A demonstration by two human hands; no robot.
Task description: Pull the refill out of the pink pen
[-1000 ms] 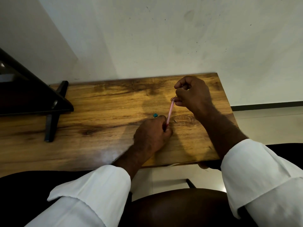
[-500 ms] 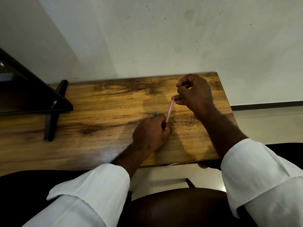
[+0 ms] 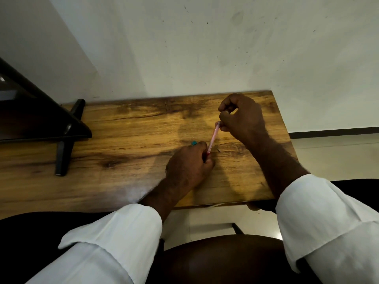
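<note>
We've got the left hand (image 3: 189, 165) gripping the pink tube's (image 3: 212, 139) lower end over the table (image 3: 123, 140), right hand (image 3: 242, 117) pinching its top, perhaps a pen mid-assembly, ends not yet parted

Head view, dim indoor light, warm cast. Brightest zone: pale wall (image 3: 205, 48), evenly lit, greying toward upper left. Wooden tabletop (image 3: 127, 128) shows a soft sheen at centre and left; soft shadows of the hands and forearms fall on it. Lower frame nearly black, detail lost. White sleeves (image 3: 320, 212) slightly soft. Wide-angle bending visible at table edges and corners. Floor glare spot lower right.
</note>
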